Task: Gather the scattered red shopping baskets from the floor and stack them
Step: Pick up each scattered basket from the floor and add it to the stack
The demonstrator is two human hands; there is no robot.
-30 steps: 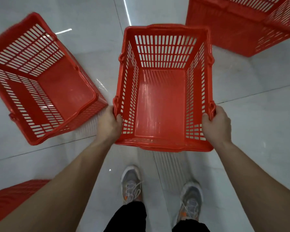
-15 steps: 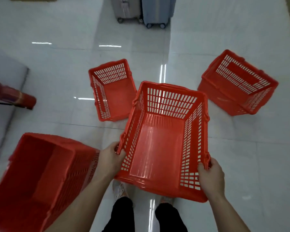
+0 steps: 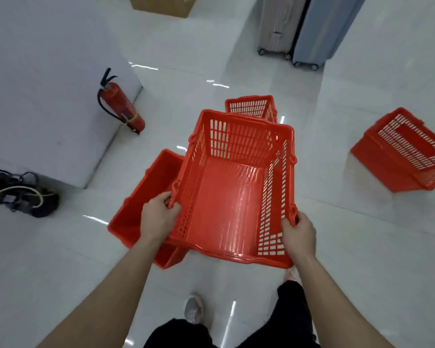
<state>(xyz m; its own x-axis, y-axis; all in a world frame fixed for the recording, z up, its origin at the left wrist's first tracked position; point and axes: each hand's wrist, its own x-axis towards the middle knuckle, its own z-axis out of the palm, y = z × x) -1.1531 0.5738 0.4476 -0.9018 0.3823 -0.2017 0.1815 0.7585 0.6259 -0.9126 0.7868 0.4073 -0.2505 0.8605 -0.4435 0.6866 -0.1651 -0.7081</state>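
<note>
Now left grip (image 3: 158, 217) and right grip (image 3: 299, 232) clasp basket (image 3: 231, 197) rim; best lowered level, centred over floor basket (image 3: 146, 197).

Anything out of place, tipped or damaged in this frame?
The basket at far right lies tipped over on the floor rather than upright, apart from the others. A black tangle of cords also sits loose on the floor at left. The held basket looks undamaged.
</note>
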